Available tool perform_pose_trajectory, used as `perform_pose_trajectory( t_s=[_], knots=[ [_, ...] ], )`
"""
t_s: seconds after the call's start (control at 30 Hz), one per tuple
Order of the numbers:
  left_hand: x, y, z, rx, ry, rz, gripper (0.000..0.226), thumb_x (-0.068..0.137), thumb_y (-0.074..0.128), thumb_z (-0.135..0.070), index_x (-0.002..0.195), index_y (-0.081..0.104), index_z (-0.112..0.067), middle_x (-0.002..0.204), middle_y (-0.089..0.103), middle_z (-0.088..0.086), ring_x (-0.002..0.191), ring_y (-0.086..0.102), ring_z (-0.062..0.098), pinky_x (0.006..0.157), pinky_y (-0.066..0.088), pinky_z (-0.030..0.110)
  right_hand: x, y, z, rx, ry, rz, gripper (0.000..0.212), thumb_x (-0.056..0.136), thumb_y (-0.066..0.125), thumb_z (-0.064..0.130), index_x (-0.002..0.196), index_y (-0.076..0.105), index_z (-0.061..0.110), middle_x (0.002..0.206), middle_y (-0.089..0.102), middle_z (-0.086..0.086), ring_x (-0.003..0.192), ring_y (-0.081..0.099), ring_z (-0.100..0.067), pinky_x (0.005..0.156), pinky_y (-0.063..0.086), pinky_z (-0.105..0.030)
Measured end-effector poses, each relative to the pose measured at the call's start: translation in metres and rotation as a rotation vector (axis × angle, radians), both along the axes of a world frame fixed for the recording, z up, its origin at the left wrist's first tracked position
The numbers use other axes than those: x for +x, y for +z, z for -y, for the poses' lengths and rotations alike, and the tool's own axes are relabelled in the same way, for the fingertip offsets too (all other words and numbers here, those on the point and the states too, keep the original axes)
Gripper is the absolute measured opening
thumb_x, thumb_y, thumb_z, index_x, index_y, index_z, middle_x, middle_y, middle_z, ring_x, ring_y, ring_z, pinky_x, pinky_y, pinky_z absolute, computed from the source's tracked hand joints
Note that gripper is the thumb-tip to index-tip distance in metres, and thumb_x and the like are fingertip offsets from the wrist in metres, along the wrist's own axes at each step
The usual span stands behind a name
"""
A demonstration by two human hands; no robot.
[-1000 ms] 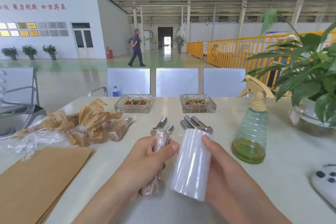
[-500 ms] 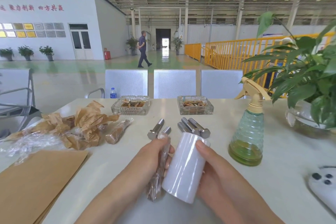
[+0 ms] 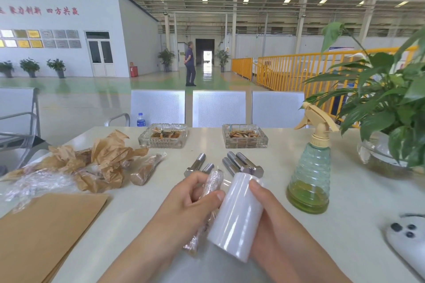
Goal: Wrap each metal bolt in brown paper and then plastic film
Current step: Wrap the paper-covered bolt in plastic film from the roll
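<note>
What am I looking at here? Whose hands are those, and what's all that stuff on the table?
There is no machine here, just a person wearing a camera on their head, so you see their own two hands from above. The left hand grips a bolt already bundled in paper and film. The right hand holds a white roll of plastic film against it. On the table lie bare metal bolts, crumpled brown paper, flat brown sheets, one finished wrapped bolt, two glass ashtrays, a spray bottle and a potted plant.
</note>
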State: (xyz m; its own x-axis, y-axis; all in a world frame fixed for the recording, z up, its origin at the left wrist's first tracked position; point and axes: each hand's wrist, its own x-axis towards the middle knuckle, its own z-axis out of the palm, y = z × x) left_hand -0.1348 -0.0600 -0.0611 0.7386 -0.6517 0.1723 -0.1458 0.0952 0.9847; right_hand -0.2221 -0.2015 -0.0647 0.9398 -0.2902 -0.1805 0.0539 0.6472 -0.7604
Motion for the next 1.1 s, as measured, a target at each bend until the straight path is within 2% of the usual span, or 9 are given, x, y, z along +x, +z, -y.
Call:
perform_pose_trajectory(
  t_s=[0.1,0.2,0.3,0.43,0.57,0.73,0.87,1.0,1.1],
  knots=[
    [-0.002,-0.004,0.003,0.02,0.031,0.004,0.02,0.094,0.07,-0.031,0.103,0.063,-0.014,0.094,0.059,0.034,0.077,0.055,0.024,0.072,0.042,0.039,-0.002,0.004,-0.005,-0.025,-0.001,-0.05,0.052,0.067,0.089,0.033,0.101,0.075,-0.005,0.094,0.077,-0.023,0.078,0.078,-0.032,0.055,0.061,-0.034],
    [-0.002,-0.005,0.005,0.009,0.072,0.066,0.038,0.087,0.066,-0.038,0.106,0.057,-0.006,0.09,0.054,0.032,0.079,0.049,0.023,0.075,0.04,0.043,-0.008,0.009,-0.011,-0.122,-0.045,-0.001,0.021,0.089,0.066,0.017,0.084,0.067,-0.003,0.058,0.072,-0.017,0.047,0.071,-0.017,0.036,0.049,-0.019],
    [-0.002,-0.007,0.006,0.073,0.147,0.219,0.03,0.09,0.063,-0.04,0.101,0.058,-0.012,0.087,0.055,0.028,0.074,0.05,0.017,0.072,0.046,0.046,-0.015,0.009,-0.009,-0.167,-0.099,-0.022,0.033,0.105,0.05,0.019,0.077,0.053,0.002,0.035,0.053,-0.009,0.019,0.048,-0.007,0.023,0.03,-0.012],
    [0.007,-0.014,0.006,0.13,0.275,0.364,0.007,0.099,0.062,-0.022,0.093,0.059,-0.026,0.058,0.065,-0.005,0.049,0.056,0.005,0.049,0.042,0.017,0.0,0.01,-0.004,-0.055,-0.162,-0.073,0.032,0.105,0.049,0.02,0.078,0.056,0.004,0.037,0.06,-0.008,0.025,0.056,-0.011,0.023,0.034,-0.015],
    [0.01,-0.016,0.007,0.186,0.33,0.425,0.004,0.098,0.062,-0.025,0.099,0.059,-0.027,0.052,0.062,-0.008,0.042,0.052,0.004,0.043,0.036,0.013,0.001,0.003,-0.002,-0.02,-0.052,0.004,0.027,0.097,0.059,0.024,0.085,0.067,0.001,0.057,0.072,-0.014,0.044,0.07,-0.02,0.032,0.049,-0.023],
    [0.011,-0.014,0.008,0.173,0.229,0.195,0.014,0.1,0.059,-0.031,0.088,0.065,-0.027,0.062,0.064,-0.001,0.051,0.059,0.015,0.052,0.045,0.024,-0.006,-0.007,0.001,-0.133,0.104,0.091,0.051,0.075,0.081,0.025,0.119,0.069,0.002,0.115,0.072,-0.025,0.107,0.071,-0.04,0.089,0.059,-0.051],
    [0.014,-0.008,0.006,0.084,0.043,-0.207,0.025,0.103,0.052,-0.023,0.096,0.072,-0.008,0.074,0.066,0.016,0.062,0.062,0.025,0.062,0.05,0.034,-0.007,-0.006,0.006,-0.19,0.053,0.107,0.042,0.073,0.083,0.015,0.112,0.074,0.003,0.101,0.077,-0.021,0.092,0.075,-0.035,0.071,0.062,-0.041],
    [0.013,-0.006,-0.003,0.044,-0.039,-0.111,0.028,0.094,0.07,-0.027,0.104,0.069,0.0,0.086,0.061,0.02,0.075,0.057,0.025,0.062,0.049,0.029,-0.003,-0.001,0.012,-0.126,-0.011,0.076,0.052,0.062,0.073,0.021,0.109,0.069,-0.001,0.083,0.076,-0.023,0.065,0.076,-0.031,0.048,0.058,-0.034],
    [0.011,-0.003,-0.001,0.015,0.009,-0.137,0.041,0.08,0.087,-0.028,0.107,0.069,-0.002,0.085,0.061,0.019,0.074,0.053,0.029,0.066,0.041,0.038,-0.001,-0.002,0.01,-0.076,0.053,0.09,0.05,0.064,0.083,0.013,0.111,0.071,0.0,0.091,0.076,-0.022,0.074,0.075,-0.034,0.056,0.06,-0.036]
  ],
)
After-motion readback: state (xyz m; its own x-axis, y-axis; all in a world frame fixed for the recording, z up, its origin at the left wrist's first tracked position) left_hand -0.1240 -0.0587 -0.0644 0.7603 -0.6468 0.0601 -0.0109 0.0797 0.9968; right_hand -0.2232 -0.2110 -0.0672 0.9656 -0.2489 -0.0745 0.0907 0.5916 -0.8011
